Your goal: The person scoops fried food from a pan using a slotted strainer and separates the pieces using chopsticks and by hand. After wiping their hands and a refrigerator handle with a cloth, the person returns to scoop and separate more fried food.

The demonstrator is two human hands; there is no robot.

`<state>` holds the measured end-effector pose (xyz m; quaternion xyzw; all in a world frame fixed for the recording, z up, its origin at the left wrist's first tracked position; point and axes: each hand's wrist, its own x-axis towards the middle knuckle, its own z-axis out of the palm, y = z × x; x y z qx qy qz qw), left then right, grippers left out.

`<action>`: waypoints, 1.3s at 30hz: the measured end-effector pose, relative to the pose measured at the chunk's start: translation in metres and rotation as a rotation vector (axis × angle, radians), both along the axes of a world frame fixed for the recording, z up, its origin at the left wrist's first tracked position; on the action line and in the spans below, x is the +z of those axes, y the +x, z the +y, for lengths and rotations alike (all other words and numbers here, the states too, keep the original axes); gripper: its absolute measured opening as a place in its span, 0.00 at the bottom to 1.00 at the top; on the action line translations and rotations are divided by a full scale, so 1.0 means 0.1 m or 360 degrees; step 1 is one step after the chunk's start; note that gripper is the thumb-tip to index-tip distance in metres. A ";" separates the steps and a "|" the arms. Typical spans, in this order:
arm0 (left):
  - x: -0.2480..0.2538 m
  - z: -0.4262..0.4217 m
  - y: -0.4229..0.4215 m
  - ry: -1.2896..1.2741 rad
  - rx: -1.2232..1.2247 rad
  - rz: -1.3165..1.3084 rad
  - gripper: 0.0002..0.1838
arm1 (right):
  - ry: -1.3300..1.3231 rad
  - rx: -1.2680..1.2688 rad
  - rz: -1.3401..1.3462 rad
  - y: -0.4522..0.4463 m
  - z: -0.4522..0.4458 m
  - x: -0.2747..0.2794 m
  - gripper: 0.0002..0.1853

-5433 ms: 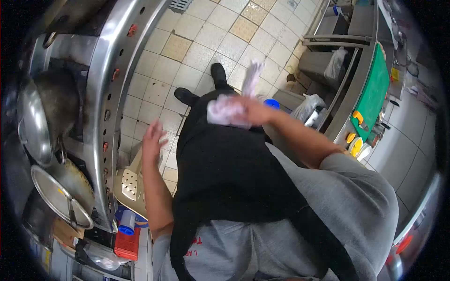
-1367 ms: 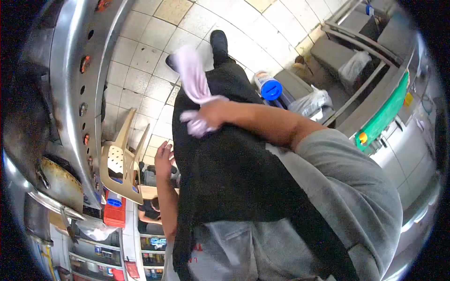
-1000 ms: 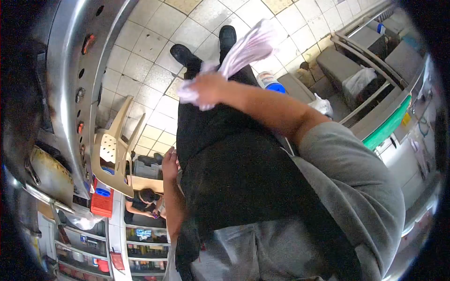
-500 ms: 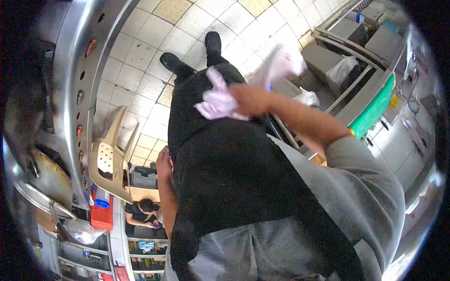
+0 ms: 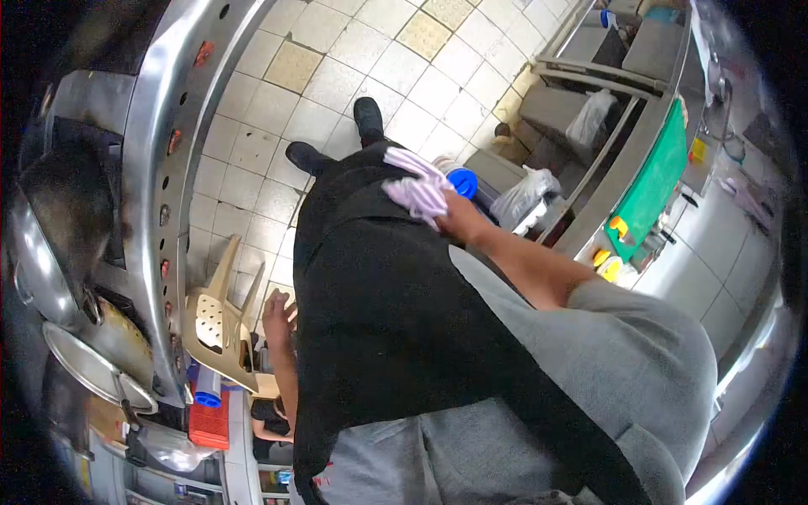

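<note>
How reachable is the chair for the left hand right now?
Likely yes: the left hand looks empty, the chair appears right beside it, and nothing visible blocks the gap. One view leaves depth uncertain, though.

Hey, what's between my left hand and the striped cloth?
In the head view, mostly the black apron lies between your left hand and the striped cloth, which your right hand grips.

Red txt (image 5: 319, 481) on grey shirt (image 5: 623, 362); illegible
</note>
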<state>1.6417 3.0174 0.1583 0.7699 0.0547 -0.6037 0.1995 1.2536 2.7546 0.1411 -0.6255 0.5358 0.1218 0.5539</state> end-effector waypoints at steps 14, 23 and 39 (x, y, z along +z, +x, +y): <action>0.14 -0.01 0.17 -0.0034 0.0149 -0.0200 0.30 | -0.0231 -0.0066 -0.0169 0.00 0.01 -0.10 0.31; 0.36 -0.45 0.03 0.0122 -0.0009 -0.0184 0.28 | 0.0604 0.0167 -0.0374 0.89 -1.27 0.61 0.23; -0.26 0.92 -0.64 0.0218 0.0521 0.0139 0.26 | 0.0192 0.1697 0.0065 1.35 -0.07 -1.44 0.20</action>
